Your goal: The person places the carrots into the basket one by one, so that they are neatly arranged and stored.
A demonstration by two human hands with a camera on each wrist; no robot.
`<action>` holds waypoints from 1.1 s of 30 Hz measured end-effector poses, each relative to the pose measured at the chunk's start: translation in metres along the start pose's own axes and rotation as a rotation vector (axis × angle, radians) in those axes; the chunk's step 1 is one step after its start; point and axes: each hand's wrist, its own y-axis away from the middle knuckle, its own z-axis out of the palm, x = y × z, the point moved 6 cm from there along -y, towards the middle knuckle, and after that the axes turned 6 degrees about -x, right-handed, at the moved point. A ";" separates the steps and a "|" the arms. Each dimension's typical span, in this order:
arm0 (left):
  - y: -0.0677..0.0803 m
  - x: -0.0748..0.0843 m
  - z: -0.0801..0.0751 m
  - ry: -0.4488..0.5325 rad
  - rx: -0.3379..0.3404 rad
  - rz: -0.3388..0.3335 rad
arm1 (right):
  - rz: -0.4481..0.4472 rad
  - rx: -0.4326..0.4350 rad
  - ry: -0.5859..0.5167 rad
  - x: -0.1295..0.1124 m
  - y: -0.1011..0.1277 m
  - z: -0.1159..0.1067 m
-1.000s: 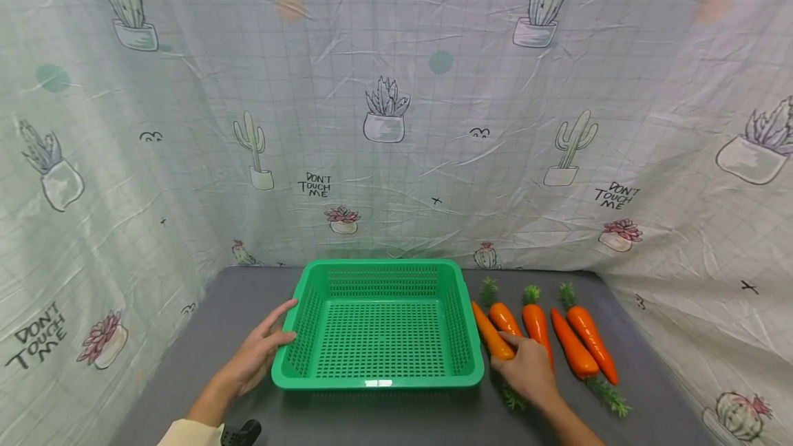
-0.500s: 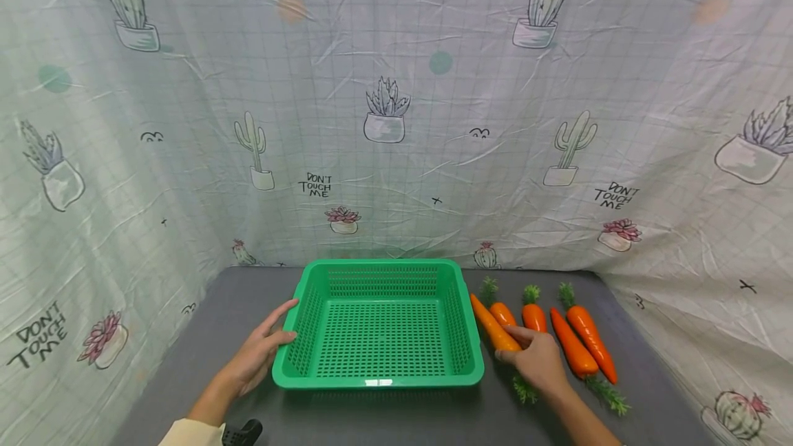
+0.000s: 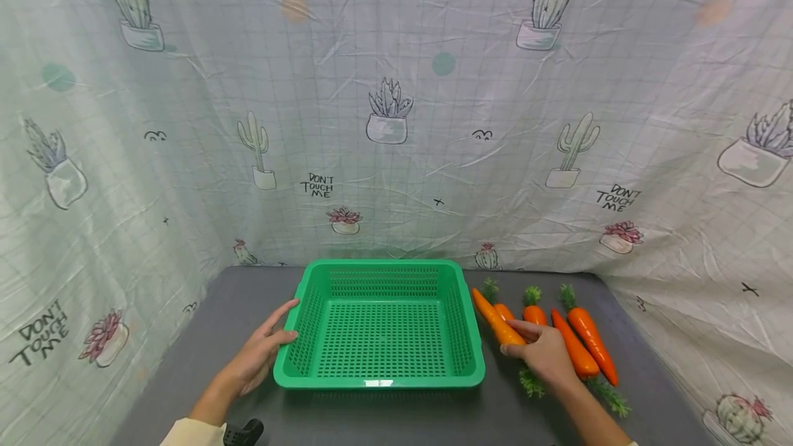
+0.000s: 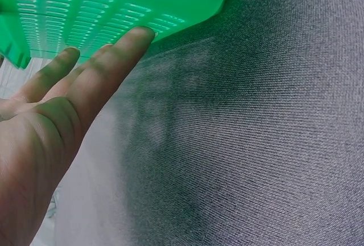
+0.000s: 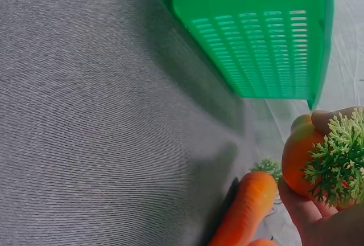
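My right hand (image 3: 545, 356) grips an orange carrot (image 3: 495, 319) near its thick end, thumb on one side and fingers on the other. In the right wrist view the carrot's blunt end (image 5: 296, 158) shows with its leafy green top (image 5: 344, 160), raised above the table. The carrot's thin tip points away, beside the right rim of a green perforated basket (image 3: 379, 383). Against that basket's left side rest the extended fingers of my left hand (image 3: 254, 356). The left wrist view shows these fingertips right at the slotted green wall (image 4: 187, 1).
Under and behind the right hand lie two more carrots, one (image 3: 504, 311) partly covered by the held one, the other (image 3: 535, 315) partly by the hand. Farther right lie two others (image 3: 573, 343). A cactus-print curtain (image 3: 396, 177) stands behind the grey table (image 3: 359, 425).
The right hand has moved slightly right and away from me, raising the carrot and carrying it along. My left hand and the basket have stayed in place.
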 end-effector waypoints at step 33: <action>0.002 0.001 0.001 0.007 0.018 0.005 | 0.011 -0.084 -0.065 -0.018 -0.014 -0.016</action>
